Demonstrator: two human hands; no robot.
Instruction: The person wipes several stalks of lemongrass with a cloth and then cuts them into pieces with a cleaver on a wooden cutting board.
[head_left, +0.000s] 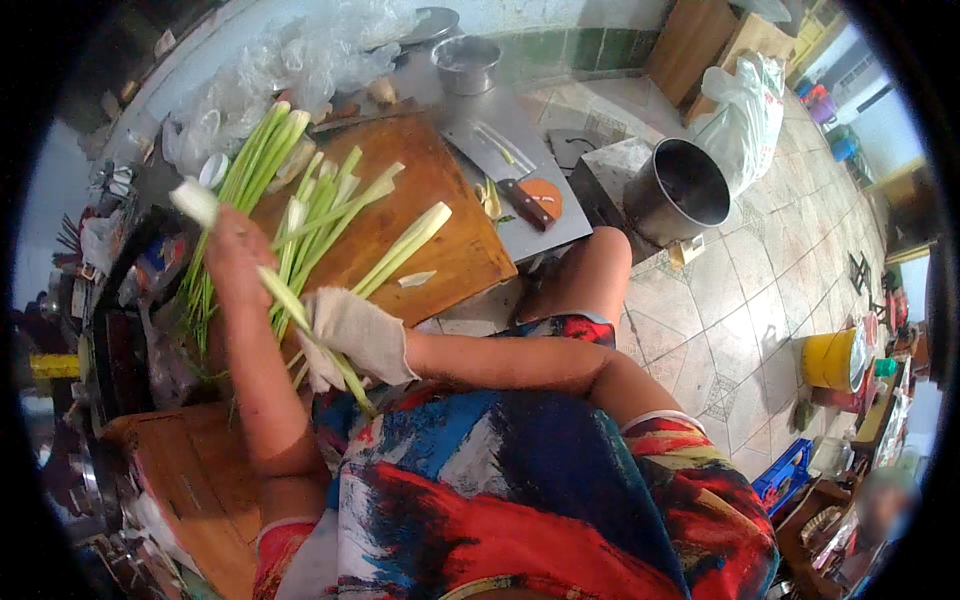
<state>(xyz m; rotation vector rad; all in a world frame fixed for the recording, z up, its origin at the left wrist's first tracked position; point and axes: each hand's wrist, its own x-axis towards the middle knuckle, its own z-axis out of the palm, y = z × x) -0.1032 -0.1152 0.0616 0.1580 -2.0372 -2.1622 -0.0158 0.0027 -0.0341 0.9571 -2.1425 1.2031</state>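
My left hand (238, 255) is closed around a pale green celery stalk (281, 292). Its white base end sticks out past my fingers, and its thin end runs down towards my lap. A beige cloth (356, 330) covers my right hand and lies against the stalk's lower part, so the fingers are hidden. It looks gripped around the stalk through the cloth. Beyond my hands, a loose pile of celery stalks (322, 210) lies across a wooden board (457, 262). A fuller bunch of stalks (259, 154) rests at its far left. One separate stalk (409, 244) points right.
Right of the board, a knife (529, 206) with a brown handle lies on a grey metal surface (536, 240). A deep metal pot (679, 191) stands farther right, before a white plastic bag (742, 124). Clear plastic bags (285, 67) heap at the back left. A yellow bucket (829, 360) stands at right.
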